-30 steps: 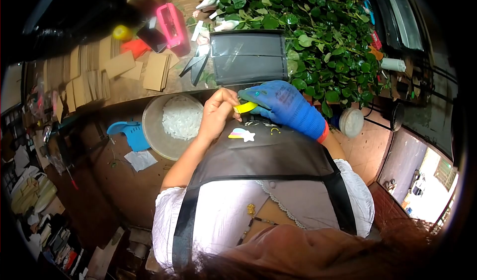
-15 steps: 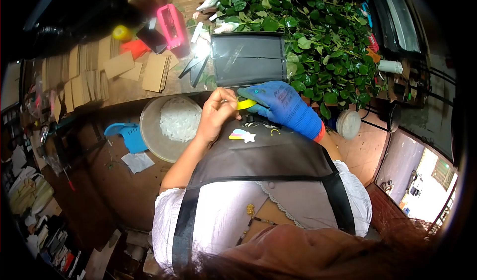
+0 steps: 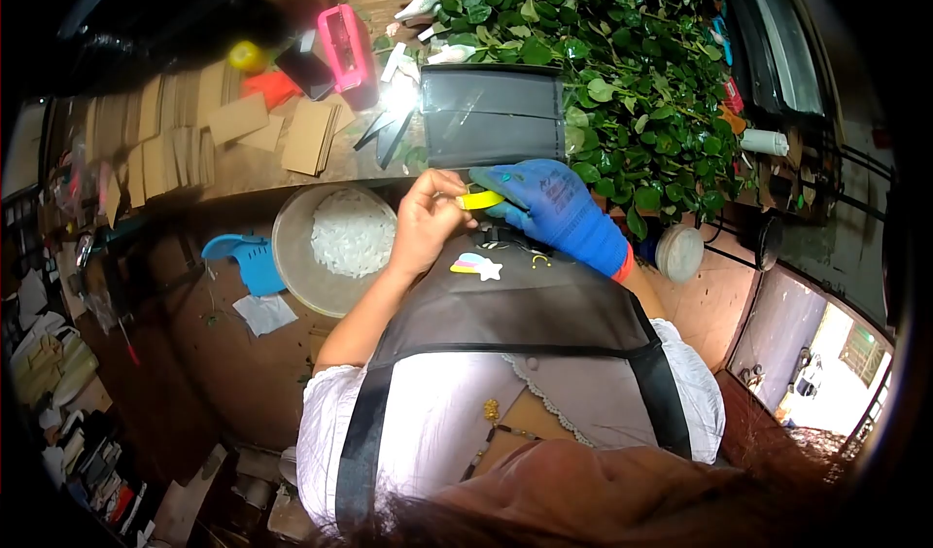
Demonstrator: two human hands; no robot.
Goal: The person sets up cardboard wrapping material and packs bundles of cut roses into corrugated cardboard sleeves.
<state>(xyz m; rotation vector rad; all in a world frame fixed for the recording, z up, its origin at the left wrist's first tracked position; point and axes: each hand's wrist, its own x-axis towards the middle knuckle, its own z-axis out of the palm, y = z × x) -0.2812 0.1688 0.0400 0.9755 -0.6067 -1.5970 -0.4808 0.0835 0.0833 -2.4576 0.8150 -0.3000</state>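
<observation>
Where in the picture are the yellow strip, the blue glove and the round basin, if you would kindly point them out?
Yellow strip (image 3: pixel 480 200): head view, on its middle.
Blue glove (image 3: pixel 566 210): head view, on its back.
Round basin (image 3: pixel 297 268): head view, on its bare inner wall.

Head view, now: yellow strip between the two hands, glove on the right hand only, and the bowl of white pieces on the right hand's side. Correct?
Not the bowl's side: the head view shows the bowl of white pieces on the left hand's side. The yellow strip is between the hands, and only the right hand is gloved.
</observation>
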